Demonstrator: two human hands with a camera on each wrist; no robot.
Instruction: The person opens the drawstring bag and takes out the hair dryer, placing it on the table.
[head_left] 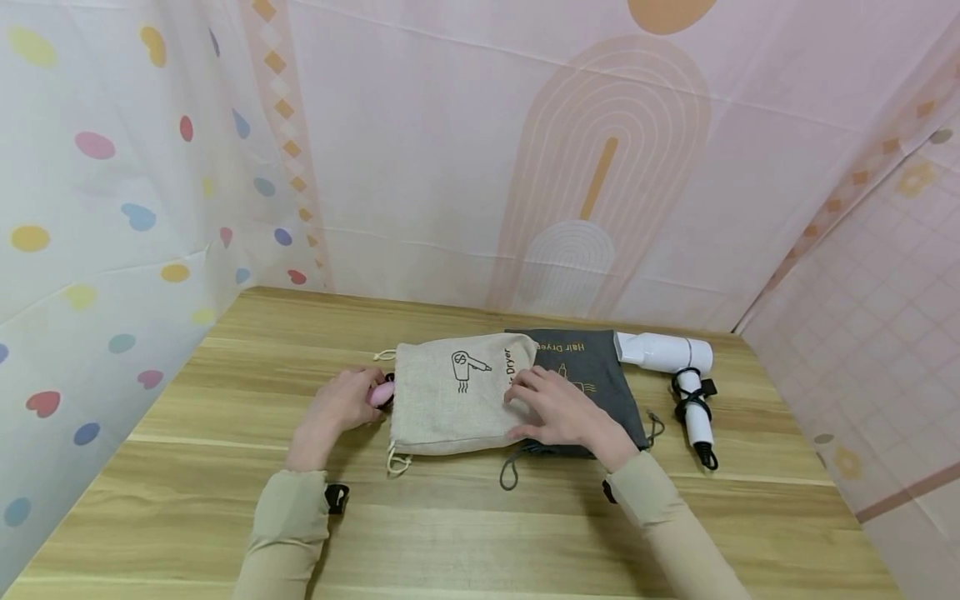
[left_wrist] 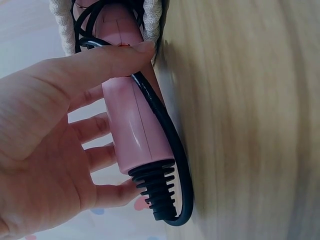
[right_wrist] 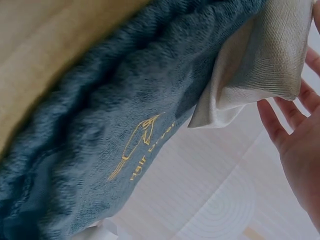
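A beige drawstring bag printed with a hair dryer picture lies flat on the table, its mouth toward the left. Out of that mouth sticks the pink handle of a hair dryer, with black cord wound about it; the rest is hidden inside the bag. My left hand holds this handle, thumb across the cord on one side and fingers on the other. At the bag's right end, my right hand touches the cloth with spread, slightly bent fingers. Beneath that end lies a dark grey drawstring bag with gold print.
A white hair dryer with its black cord wrapped round the handle lies right of the grey bag. The wooden table meets patterned cloth at the back and both sides. Drawstring loops trail on the wood.
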